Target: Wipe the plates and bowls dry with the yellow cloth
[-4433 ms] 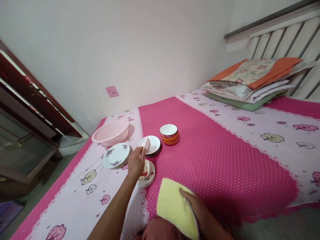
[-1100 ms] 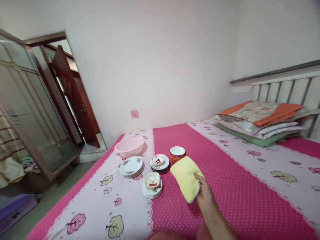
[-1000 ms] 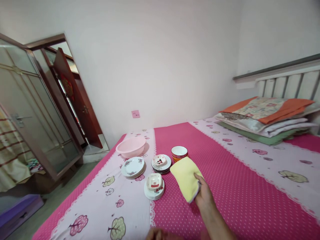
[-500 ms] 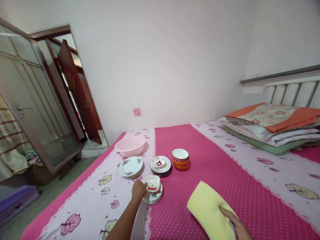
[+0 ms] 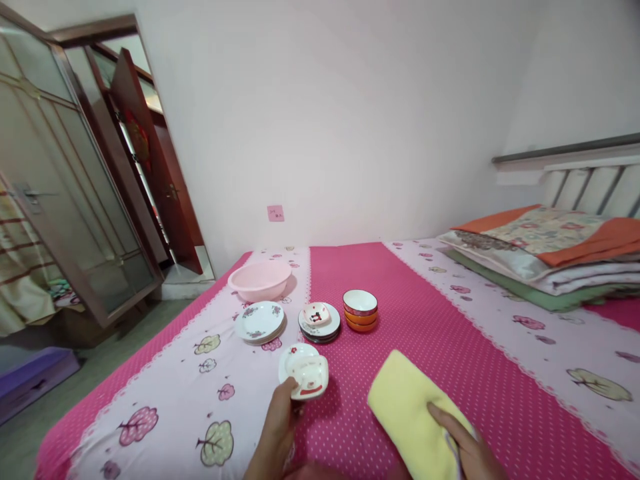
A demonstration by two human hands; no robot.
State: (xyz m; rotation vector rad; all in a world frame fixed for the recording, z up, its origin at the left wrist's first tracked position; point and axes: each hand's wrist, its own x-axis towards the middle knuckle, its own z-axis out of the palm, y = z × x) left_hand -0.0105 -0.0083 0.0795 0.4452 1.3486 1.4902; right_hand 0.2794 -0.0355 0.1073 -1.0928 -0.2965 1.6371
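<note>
The left hand (image 5: 278,420) is gripping the square ceramic bowl (image 5: 314,375) by its rim, a secure hold on something likely slippery and fragile, beside the small plates (image 5: 290,355); the right hand (image 5: 470,443) is clutching soft yellow cloth (image 5: 407,407).

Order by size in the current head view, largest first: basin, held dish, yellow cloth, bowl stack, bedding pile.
1. Bedding pile
2. Yellow cloth
3. Basin
Unranked, below these: bowl stack and held dish look alike.

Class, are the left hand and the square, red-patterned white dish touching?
Touching: in the head view, the left hand grips the dish, its thumb over the rim.
</note>
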